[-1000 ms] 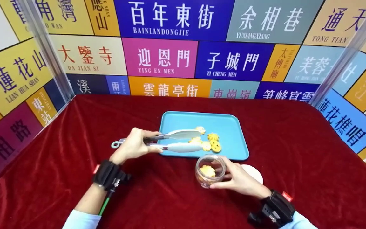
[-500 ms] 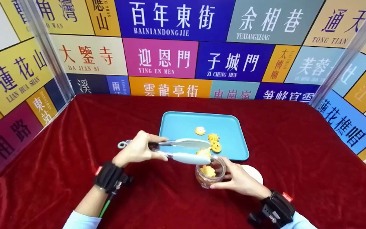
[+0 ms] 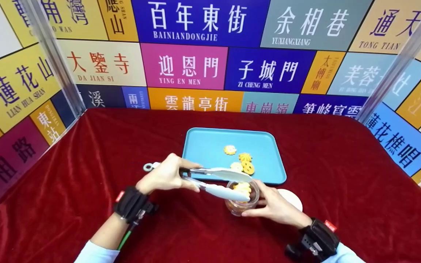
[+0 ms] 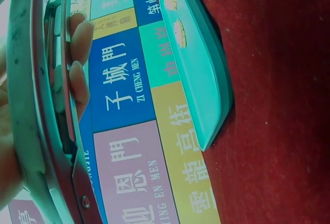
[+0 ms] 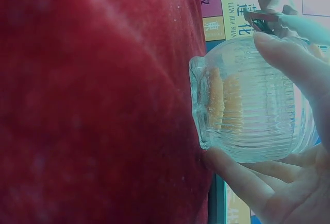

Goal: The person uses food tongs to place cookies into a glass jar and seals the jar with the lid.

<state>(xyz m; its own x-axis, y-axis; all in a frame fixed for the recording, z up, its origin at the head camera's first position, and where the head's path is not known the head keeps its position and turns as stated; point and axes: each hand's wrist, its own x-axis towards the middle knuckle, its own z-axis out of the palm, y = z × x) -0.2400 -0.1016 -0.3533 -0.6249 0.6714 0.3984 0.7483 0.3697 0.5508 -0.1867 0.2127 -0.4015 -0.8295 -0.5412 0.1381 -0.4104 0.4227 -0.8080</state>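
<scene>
My left hand (image 3: 166, 173) grips kitchen tongs (image 3: 219, 190) with pale heads, which reach over the mouth of a clear glass jar (image 3: 236, 210). A yellow cookie (image 3: 243, 188) shows between the tong heads at the jar's mouth; whether they still pinch it I cannot tell. My right hand (image 3: 276, 204) holds the jar from its right side, thumb and fingers around the ribbed wall. Through the glass in the right wrist view, cookies (image 5: 224, 103) lie flat at the bottom. In the left wrist view, fingers (image 4: 81, 41) wrap the metal arms of the tongs.
Behind the jar lies a blue tray (image 3: 207, 142) bearing several cookies (image 3: 245, 157) near its right front. A white round disc (image 3: 291, 199) sits beside my right hand, partly hidden by it. Red cloth (image 3: 181, 226) covers the table, and signboard panels (image 3: 185, 65) stand behind.
My left hand has moved the tongs right and toward me, from the tray to the jar's mouth, with a cookie lifted between the heads. The right hand and jar have stayed in place.
</scene>
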